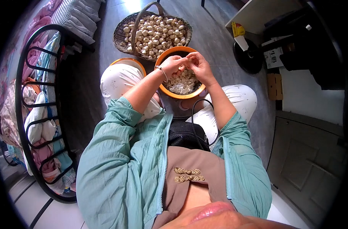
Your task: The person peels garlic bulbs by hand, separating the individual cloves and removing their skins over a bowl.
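Both of my hands meet over an orange-rimmed bowl [200, 91] between my knees. My left hand [173, 67], with a bracelet at the wrist, has its fingers pinched together. My right hand [200, 68] is closed too, its fingertips against those of the left. Whatever sits between the fingertips is too small and covered to name. Pale papery peelings [182, 84] fill much of the bowl below. Just beyond it stands a wicker basket [120, 42] heaped with whole garlic bulbs [155, 33].
A second orange-rimmed bowl [132, 60] is partly behind my left knee. On the left is a black metal bed frame [18, 95] with bedding and clothes. A round black base [250, 57] and a small cardboard box [275, 86] are on the right.
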Demonstrator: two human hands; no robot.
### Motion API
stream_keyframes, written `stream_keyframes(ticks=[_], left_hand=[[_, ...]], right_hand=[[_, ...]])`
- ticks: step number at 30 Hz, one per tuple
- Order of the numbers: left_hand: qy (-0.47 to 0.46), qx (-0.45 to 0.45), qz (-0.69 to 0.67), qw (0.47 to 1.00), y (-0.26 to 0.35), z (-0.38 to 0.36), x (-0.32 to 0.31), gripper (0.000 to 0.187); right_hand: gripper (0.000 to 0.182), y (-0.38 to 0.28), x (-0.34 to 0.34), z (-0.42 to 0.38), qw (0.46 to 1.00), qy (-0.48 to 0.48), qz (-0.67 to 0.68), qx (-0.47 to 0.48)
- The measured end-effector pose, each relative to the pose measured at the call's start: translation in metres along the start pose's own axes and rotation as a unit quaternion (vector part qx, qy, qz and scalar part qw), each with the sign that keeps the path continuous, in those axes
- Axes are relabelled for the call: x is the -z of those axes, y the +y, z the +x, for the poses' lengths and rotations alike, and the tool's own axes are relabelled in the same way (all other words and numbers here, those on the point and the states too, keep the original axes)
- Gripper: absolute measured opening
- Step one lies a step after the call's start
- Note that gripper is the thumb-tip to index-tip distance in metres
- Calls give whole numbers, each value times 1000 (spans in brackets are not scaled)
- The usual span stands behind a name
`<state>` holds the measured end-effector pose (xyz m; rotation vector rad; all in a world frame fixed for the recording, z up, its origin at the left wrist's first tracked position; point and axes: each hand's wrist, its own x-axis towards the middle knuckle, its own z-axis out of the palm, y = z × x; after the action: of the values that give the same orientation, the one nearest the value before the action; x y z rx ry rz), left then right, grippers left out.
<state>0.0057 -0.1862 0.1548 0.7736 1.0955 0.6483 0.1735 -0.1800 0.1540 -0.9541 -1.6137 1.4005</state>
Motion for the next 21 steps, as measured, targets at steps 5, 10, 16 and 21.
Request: stream_keyframes(ticks=[5,10,16,21], left_hand=[[-11,-37,21,999,-4,1,1,23],[-6,-69,82,994,0,-4,-3,20],[19,-89,127,988,-2,-3,-6,21],[10,-52,52,997,0,-2,-4,20]], right_hand=[[15,-5,-1,-2,1000,10,-8,-4],[17,-7,0,-3,1000,2,-22,-11],[17,6,5,-2,999,-16,-31,-35],[15,4,4,-1,997,6,48,-53]])
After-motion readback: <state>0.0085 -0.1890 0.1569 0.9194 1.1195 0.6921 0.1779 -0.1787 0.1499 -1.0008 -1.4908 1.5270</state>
